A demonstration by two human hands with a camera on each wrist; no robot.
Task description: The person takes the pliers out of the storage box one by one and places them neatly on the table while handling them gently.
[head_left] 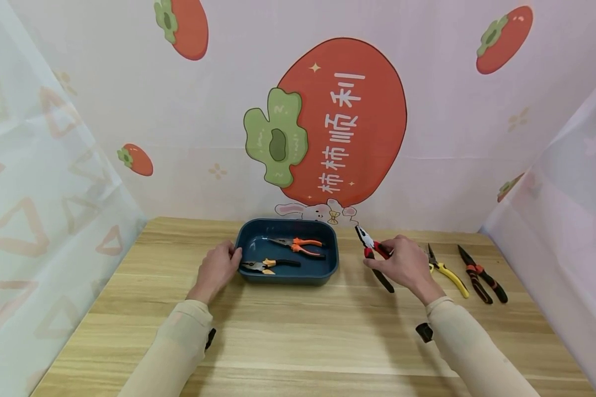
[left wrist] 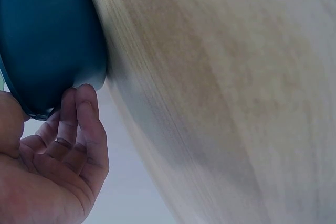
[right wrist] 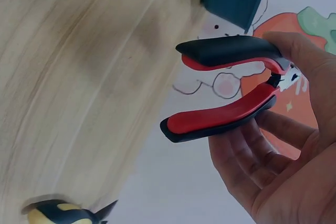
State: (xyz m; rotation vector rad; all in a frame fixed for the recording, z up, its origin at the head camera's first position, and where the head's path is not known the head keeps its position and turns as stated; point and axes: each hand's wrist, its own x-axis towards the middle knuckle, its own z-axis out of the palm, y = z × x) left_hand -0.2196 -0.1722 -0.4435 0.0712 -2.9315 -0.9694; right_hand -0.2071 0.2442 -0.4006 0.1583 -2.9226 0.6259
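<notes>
In the head view a dark blue tray (head_left: 288,279) stands on the table with two pairs of pliers inside. Orange-handled long-nose pliers (head_left: 303,242) lie at its back; pliers with black and yellow handles (head_left: 283,263) lie at its front left. My left hand (head_left: 217,270) holds the tray's left end, thumb at the rim and fingers against the outer wall (left wrist: 52,35). To the right of the tray, my right hand (head_left: 402,264) grips red-and-black pliers (right wrist: 226,114) by the handles, which stand spread apart. Their silvery head points up and away.
Farther right on the wooden table (head_left: 298,342) lie yellow-handled pliers (head_left: 449,273) and long-nose pliers with black and red handles (head_left: 482,275). A fabric backdrop (head_left: 189,182) with persimmon prints rises behind the table, and pale sheets (head_left: 54,220) close off both sides.
</notes>
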